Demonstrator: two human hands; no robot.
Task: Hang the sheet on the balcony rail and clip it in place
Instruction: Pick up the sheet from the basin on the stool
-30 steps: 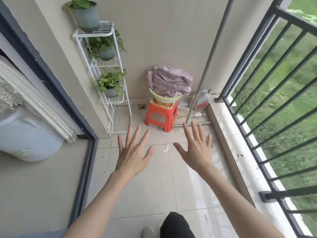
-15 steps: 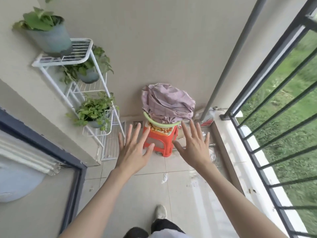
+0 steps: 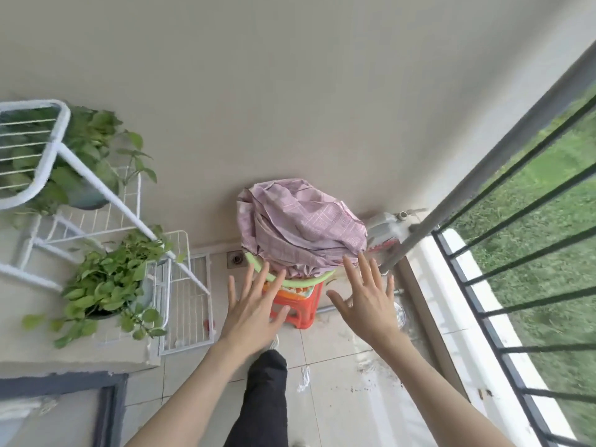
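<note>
A crumpled pink checked sheet (image 3: 300,227) is heaped in a light green basin (image 3: 258,269) that stands on an orange plastic stool (image 3: 298,309) against the far wall. My left hand (image 3: 254,309) is stretched out with spread fingers just in front of the basin's left rim, holding nothing. My right hand (image 3: 367,301) is likewise spread, its fingertips near the sheet's lower right edge; contact is unclear. The black balcony rail (image 3: 503,269) runs along the right side. No clips are visible.
A white wire plant rack (image 3: 129,217) with potted green plants (image 3: 109,282) stands at the left. A grey pole (image 3: 451,195) rises by the rail, with a plastic jug (image 3: 383,227) behind it. A white ledge (image 3: 451,317) runs under the rail. My dark trouser leg (image 3: 264,398) is below.
I have stepped closer to the stool; the sheet and basin now loom larger, and both spread hands have come up to the basin's front.
</note>
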